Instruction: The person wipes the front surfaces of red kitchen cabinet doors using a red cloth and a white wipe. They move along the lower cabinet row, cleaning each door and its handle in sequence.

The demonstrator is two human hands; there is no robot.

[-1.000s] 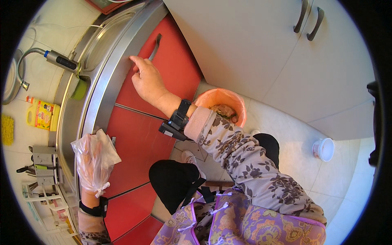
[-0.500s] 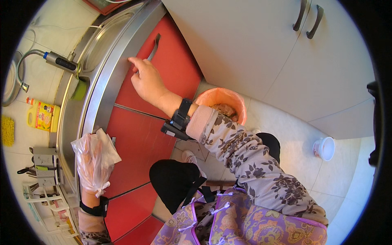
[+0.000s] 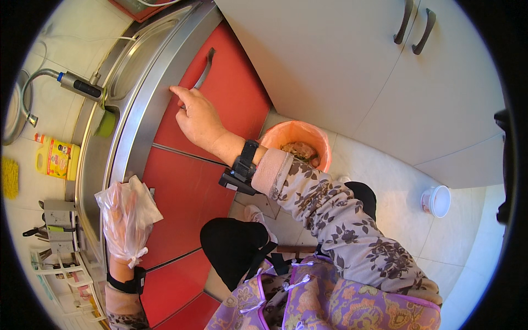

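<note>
My left hand (image 3: pixel 122 215) is inside a clear plastic bag knotted at the wrist, by the front edge of the steel counter. A pale, thin sheet (image 3: pixel 147 204), cloth or paper, is pinched in it; the crumpled plastic partly hides the fingers. My bare right hand (image 3: pixel 199 116) reaches across in front of a red cabinet door (image 3: pixel 236 82). Its index finger stretches to the steel rim (image 3: pixel 144 96), with the thumb and the other fingers apart and partly hidden. Right beside its knuckles is the dark curved door handle (image 3: pixel 205 69), whose lower end the hand covers.
A bin (image 3: pixel 324 137) lined with an orange bag holds food scraps beside my right forearm. Grey cupboards (image 3: pixel 352 60) stand at the right. A white tub (image 3: pixel 439 201) lies on the tiles. A yellow bottle (image 3: pixel 58 158), a faucet (image 3: pixel 81 85) and a knife block (image 3: pixel 59 217) line the counter.
My right hand has shifted slightly down along the counter edge, and more of the handle shows above it. The left hand has barely moved.
</note>
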